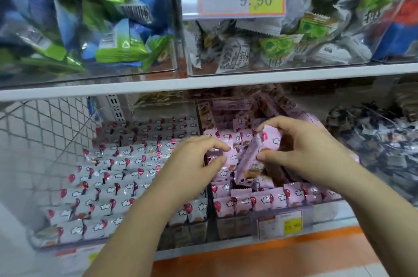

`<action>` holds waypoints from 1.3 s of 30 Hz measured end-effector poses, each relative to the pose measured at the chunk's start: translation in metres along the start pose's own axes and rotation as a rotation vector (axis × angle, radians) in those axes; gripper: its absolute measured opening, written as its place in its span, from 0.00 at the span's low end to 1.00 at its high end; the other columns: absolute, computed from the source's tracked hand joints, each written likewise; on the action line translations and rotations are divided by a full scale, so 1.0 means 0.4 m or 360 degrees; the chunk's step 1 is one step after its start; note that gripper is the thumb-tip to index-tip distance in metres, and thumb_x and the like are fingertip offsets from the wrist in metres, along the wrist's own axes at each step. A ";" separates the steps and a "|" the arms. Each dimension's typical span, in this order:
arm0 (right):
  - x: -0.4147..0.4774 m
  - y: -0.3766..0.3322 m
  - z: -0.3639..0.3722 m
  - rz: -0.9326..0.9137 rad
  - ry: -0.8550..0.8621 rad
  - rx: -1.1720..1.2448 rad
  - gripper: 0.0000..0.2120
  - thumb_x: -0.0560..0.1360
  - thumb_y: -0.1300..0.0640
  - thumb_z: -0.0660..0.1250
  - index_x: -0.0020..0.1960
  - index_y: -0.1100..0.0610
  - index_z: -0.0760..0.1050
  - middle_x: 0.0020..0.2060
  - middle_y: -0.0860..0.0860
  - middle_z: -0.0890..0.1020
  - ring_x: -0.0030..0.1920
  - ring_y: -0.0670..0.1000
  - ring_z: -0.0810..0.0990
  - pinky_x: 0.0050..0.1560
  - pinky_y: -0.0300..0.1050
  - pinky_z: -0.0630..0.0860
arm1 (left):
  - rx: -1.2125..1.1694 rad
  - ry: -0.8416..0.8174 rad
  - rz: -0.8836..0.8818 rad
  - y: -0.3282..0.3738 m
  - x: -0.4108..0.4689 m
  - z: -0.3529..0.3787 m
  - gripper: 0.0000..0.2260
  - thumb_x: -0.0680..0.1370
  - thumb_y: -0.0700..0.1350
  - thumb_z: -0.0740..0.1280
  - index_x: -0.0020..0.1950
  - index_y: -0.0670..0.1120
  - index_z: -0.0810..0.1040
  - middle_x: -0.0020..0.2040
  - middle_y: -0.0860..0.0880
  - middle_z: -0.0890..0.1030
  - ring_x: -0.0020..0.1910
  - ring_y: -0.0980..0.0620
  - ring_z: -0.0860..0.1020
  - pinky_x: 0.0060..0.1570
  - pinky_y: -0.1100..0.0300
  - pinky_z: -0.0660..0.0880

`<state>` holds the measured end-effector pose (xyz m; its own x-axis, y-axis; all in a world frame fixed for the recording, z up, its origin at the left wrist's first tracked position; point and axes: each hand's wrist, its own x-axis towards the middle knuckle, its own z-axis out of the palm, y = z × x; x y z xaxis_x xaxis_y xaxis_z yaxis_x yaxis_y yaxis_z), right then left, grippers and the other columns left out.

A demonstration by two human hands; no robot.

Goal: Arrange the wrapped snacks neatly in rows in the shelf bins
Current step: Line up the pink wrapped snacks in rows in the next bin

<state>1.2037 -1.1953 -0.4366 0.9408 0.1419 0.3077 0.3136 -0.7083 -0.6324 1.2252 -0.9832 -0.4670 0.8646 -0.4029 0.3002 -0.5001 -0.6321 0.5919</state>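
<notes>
My right hand (pixel 300 152) pinches a pink snack (pixel 253 159) above the middle of the pink bin (pixel 235 224). The snack's long axis runs steeply, with its top end up-right and its bottom end down-left toward the front row (pixel 260 199). My left hand (pixel 194 163) curls onto loose packs (pixel 228 136) beside it; I cannot tell whether it grips one. With a slick wrapper and a light pinch, I judge the snack could slip and land crosswise on that row.

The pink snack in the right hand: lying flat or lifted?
Lifted and tilted: the right hand pinches the pink snack above the pink rows.
</notes>
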 end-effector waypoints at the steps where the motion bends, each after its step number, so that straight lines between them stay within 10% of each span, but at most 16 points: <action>1: 0.009 -0.005 0.012 -0.0010 -0.0083 -0.0042 0.14 0.66 0.57 0.76 0.46 0.45 0.75 0.36 0.41 0.80 0.36 0.40 0.78 0.37 0.30 0.71 | 0.0031 0.0018 0.0024 -0.006 0.002 0.001 0.07 0.78 0.46 0.65 0.55 0.55 0.79 0.50 0.65 0.75 0.51 0.73 0.68 0.50 0.83 0.58; 13: 0.091 -0.014 0.083 0.0012 -0.0653 -0.0537 0.15 0.66 0.49 0.76 0.49 0.52 0.76 0.38 0.46 0.78 0.39 0.46 0.76 0.37 0.36 0.69 | 0.0022 0.0076 0.0102 -0.041 0.008 0.006 0.06 0.78 0.46 0.65 0.52 0.53 0.80 0.50 0.60 0.78 0.56 0.66 0.69 0.53 0.81 0.58; 23: 0.077 -0.032 0.081 0.0062 -0.0310 0.0022 0.10 0.66 0.56 0.77 0.41 0.49 0.77 0.25 0.37 0.77 0.26 0.39 0.73 0.28 0.30 0.67 | -0.0138 0.0074 -0.0029 -0.015 0.009 0.011 0.17 0.76 0.53 0.66 0.65 0.60 0.71 0.51 0.69 0.72 0.56 0.71 0.66 0.54 0.80 0.61; 31: 0.058 -0.050 0.032 0.0025 -0.0188 0.0517 0.17 0.68 0.61 0.75 0.52 0.46 0.76 0.43 0.41 0.83 0.40 0.43 0.83 0.46 0.34 0.78 | -0.0735 0.0277 -0.0066 0.025 0.011 0.021 0.12 0.75 0.46 0.70 0.53 0.60 0.74 0.47 0.64 0.80 0.48 0.67 0.77 0.50 0.74 0.71; 39: 0.024 -0.039 0.020 -0.0044 -0.0948 -0.0762 0.09 0.79 0.48 0.60 0.55 0.46 0.77 0.42 0.38 0.77 0.45 0.41 0.75 0.52 0.42 0.71 | -0.1325 0.0625 -0.0291 0.041 -0.001 -0.015 0.04 0.78 0.44 0.64 0.49 0.53 0.75 0.36 0.59 0.79 0.36 0.68 0.76 0.38 0.77 0.70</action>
<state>1.2088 -1.1773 -0.4297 0.8863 0.4168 -0.2021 0.3762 -0.9022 -0.2108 1.2171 -0.9894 -0.4527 0.9568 0.0040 0.2907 -0.2901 0.0748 0.9541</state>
